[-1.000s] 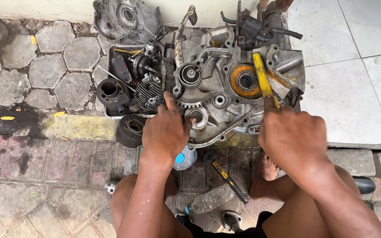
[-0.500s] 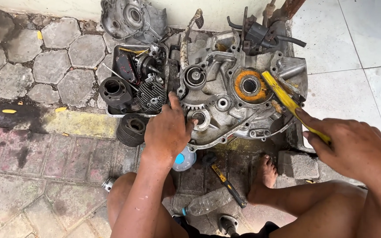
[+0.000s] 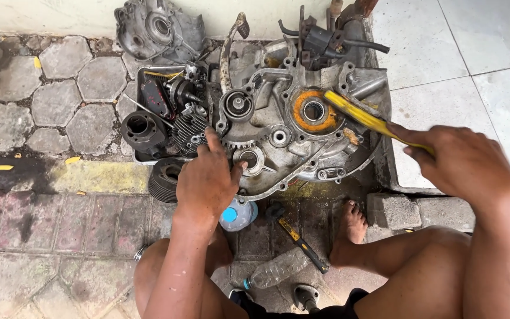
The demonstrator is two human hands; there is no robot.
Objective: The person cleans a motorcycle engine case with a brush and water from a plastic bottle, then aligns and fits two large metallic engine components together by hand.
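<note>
Presently we brace the engine crankcase (image 3: 293,133) with our left hand (image 3: 208,180), fingers spread flat, while our right hand (image 3: 464,162) grips the yellow-handled tool (image 3: 364,118), whose tip must next seat squarely.

Two containers are observed; both are referenced to the engine case (image 3: 290,136). A clear plastic bottle with a blue cap (image 3: 237,215) stands just below the case's lower edge, seen from above. A second clear plastic bottle (image 3: 275,269) lies on its side on the brick paving, further below the case. No labels, signs or screens are visible.
</note>
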